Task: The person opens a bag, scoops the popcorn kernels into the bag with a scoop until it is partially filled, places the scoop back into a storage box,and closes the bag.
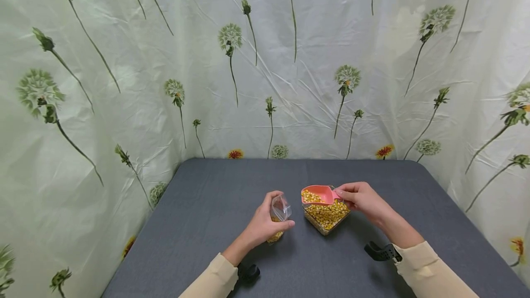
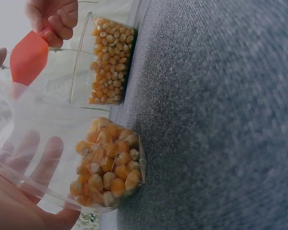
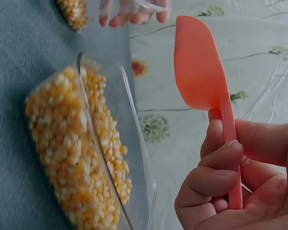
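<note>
My right hand (image 1: 364, 200) grips the handle of a pink scoop (image 3: 200, 67), which carries corn kernels in the head view. Below the scoop stands a clear glass container (image 1: 327, 220) filled with corn kernels (image 3: 62, 148). To its left, my left hand (image 1: 267, 222) holds a clear plastic bag (image 2: 48, 110) upright, thumb on the near side and fingers on the far side. The bag's mouth gapes between them. Corn kernels (image 2: 108, 165) lie in the bottom of the bag, close over the table. The scoop's blade points left toward the bag.
A dark grey cloth covers the table (image 1: 232, 183). Behind and at the sides hangs a pale curtain (image 1: 198, 59) printed with dandelions. Each wrist wears a black strap (image 1: 381, 252) near a cream sleeve (image 1: 426, 266).
</note>
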### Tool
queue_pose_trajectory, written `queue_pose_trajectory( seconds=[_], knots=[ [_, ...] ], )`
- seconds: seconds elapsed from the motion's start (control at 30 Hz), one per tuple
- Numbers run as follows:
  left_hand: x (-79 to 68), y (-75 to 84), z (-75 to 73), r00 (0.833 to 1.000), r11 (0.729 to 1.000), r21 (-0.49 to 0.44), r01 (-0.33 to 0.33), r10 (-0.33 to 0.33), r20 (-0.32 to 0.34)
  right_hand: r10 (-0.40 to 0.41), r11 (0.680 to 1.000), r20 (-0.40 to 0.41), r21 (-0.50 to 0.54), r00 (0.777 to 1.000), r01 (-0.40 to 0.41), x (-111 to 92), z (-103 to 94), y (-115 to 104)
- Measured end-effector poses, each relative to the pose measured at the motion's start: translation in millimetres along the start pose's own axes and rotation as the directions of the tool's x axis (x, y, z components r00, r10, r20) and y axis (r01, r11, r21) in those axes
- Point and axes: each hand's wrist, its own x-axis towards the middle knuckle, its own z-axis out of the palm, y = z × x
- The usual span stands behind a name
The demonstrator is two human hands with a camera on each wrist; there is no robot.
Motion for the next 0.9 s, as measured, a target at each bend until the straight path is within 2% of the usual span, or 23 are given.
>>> queue_pose_trajectory(
  seconds=[0.27,0.67,0.9],
  knots=[
    [1.3,-0.7,1.6,1.000,1.000,0.003,-0.020,0.020,-0.003,-0.032,0.999,0.011,-0.005,0.999,0.032,0.9,11.3,-7.4],
    [1.1,-1.0,4.5,1.000,1.000,0.017,0.012,-0.012,0.001,-0.044,0.999,0.040,-0.015,0.998,0.045,1.4,28.0,-15.5],
    [1.3,-1.4,5.6,1.000,1.000,-0.004,0.003,-0.003,0.010,-0.060,0.997,0.033,-0.052,0.998,0.061,6.2,35.0,-15.5]
  ],
)
